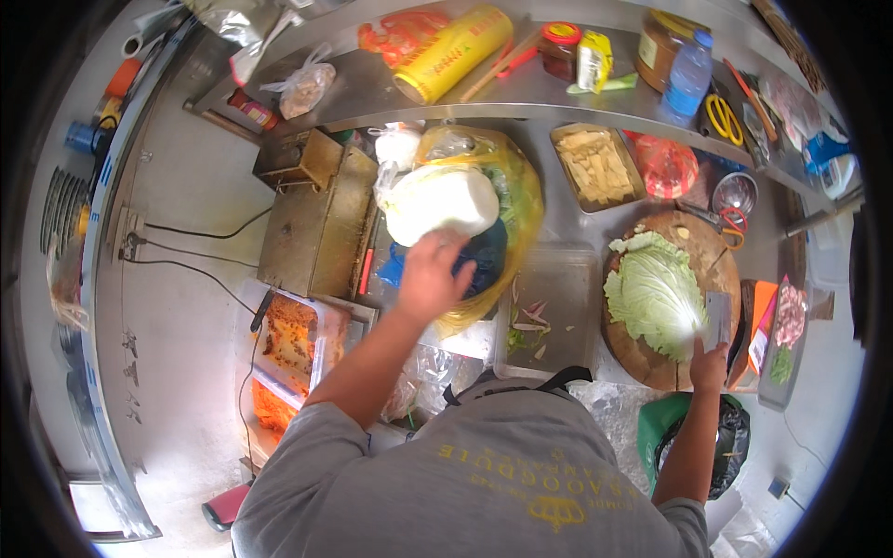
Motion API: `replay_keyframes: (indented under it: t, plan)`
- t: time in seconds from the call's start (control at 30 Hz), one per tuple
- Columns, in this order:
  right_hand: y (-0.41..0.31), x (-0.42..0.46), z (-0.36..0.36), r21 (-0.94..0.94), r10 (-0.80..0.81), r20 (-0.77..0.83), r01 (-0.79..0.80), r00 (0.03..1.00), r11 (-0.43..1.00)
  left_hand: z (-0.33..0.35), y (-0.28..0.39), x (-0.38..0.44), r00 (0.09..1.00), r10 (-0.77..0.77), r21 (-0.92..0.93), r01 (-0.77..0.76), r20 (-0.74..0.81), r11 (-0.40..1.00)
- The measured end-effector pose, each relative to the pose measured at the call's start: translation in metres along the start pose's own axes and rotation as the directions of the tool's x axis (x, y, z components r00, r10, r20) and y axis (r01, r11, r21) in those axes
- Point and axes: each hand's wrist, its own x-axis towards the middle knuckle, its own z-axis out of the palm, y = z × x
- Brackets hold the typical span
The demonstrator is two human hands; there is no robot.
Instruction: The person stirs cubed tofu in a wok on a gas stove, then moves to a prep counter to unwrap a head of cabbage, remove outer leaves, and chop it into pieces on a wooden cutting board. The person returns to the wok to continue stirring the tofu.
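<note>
My right hand (709, 368) grips a cleaver (717, 321), whose broad blade stands at the right edge of the chopping block. Beside the blade, large green-white napa cabbage leaves (652, 289) lie on the round wooden chopping block (718, 261). My left hand (434, 272), slightly blurred, is at the lower edge of a bulky white thing (446, 202), overexposed and possibly a cabbage head. Its fingers look spread; whether they touch it is unclear. A yellow plastic bag (527, 188) surrounds that white thing, with dark blue plastic (488, 258) under it.
Between my hands is a shallow metal tray (558, 314) with vegetable scraps. Beyond the block lie orange-handled scissors (732, 230) and a tray of pale slices (596, 167). A steel shelf (349, 94) with jars and bottles crosses the back. A metal appliance (307, 230) stands left.
</note>
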Motion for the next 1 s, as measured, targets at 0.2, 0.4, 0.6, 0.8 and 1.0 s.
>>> replay_keyframes:
  t: [0.2,0.4,0.6,0.8,1.0]
  plan:
    - [-0.119,-0.039,-0.030,0.428,-0.345,-0.031,0.324,0.938,0.844,0.006,-0.103,0.050,0.956,-0.292,0.067,0.291,0.014,0.954]
    - [-0.306,-0.107,-0.022,0.729,-0.717,0.220,0.377,0.662,0.572,0.025,-0.100,0.044,0.949,-0.315,0.103,0.311,0.027,0.945]
    - [-0.445,-0.133,0.012,0.811,-0.696,0.278,0.227,0.663,0.540,0.016,-0.063,-0.013,0.983,-0.148,0.129,0.161,-0.107,0.978]
    - [-0.441,-0.137,0.056,0.808,-0.751,0.128,0.371,0.648,0.458,-0.039,-0.084,0.024,0.989,-0.111,-0.015,0.113,0.100,0.994]
    - [-0.442,-0.138,0.041,0.854,-0.751,0.229,0.242,0.619,0.460,-0.024,-0.134,0.063,0.798,-0.185,-0.188,0.348,0.574,0.918]
